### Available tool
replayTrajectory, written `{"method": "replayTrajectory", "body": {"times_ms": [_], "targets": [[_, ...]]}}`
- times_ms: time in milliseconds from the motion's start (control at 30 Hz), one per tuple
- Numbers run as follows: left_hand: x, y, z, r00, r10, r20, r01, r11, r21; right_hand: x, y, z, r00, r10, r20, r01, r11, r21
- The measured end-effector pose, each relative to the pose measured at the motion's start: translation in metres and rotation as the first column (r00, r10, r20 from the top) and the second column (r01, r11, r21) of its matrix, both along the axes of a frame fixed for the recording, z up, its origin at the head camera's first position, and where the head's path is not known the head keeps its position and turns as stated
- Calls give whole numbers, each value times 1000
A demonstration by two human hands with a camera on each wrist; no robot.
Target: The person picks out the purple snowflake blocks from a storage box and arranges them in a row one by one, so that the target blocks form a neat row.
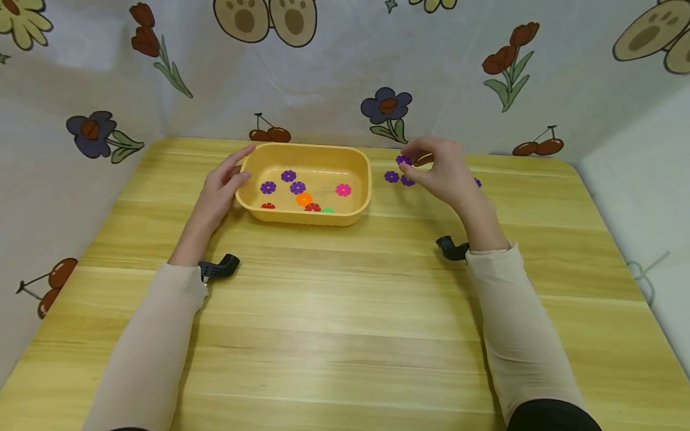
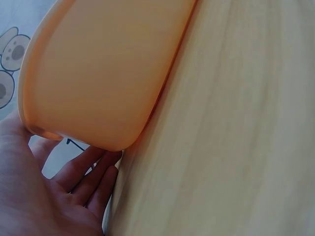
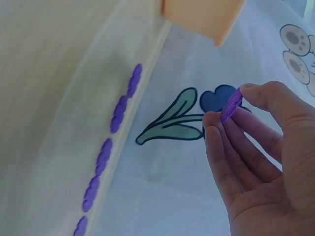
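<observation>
My left hand (image 1: 217,188) grips the left end of a yellow plastic basket (image 1: 302,218), with its thumb at the rim and the other fingers along the outer side. Beyond the basket's right end, my right hand (image 1: 446,173) is raised over the table, pinching a purple snowflake disc (image 3: 232,104) between thumb and fingertips. Below that hand lie more purple discs (image 1: 391,176), in a rough row along the table edge in the right wrist view. Inside the basket are several flower-shaped discs: purple ones (image 1: 288,176), an orange one (image 1: 304,199), a pink one (image 1: 343,190), red ones and a green one.
The wooden table (image 1: 334,323) stretches toward me and to both sides. A white cloth (image 1: 323,90) printed with flowers, cherries and paws hangs behind its far edge. Each wrist wears a black camera mount (image 1: 451,248).
</observation>
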State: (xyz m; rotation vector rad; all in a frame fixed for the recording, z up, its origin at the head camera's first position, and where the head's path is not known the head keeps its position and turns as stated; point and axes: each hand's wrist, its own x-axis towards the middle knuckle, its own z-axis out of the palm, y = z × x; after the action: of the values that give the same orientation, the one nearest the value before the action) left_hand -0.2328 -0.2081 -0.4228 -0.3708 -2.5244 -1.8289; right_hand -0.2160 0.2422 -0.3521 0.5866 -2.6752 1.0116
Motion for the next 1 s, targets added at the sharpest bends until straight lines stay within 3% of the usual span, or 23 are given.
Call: {"method": "replayTrajectory", "body": {"times_ms": [267, 533, 1000], "targets": [[4, -1, 0, 1000, 13, -11, -13, 1000, 11, -1, 20, -4, 999, -25, 42, 25, 1000, 5], [2, 2, 2, 999, -9, -31, 10, 1000, 29, 9, 62, -11, 992, -123, 38, 123, 992, 12], [2, 1, 2, 999, -20, -27, 21, 999, 49, 22, 121, -17, 947, -303, 103, 300, 953, 41]]}}
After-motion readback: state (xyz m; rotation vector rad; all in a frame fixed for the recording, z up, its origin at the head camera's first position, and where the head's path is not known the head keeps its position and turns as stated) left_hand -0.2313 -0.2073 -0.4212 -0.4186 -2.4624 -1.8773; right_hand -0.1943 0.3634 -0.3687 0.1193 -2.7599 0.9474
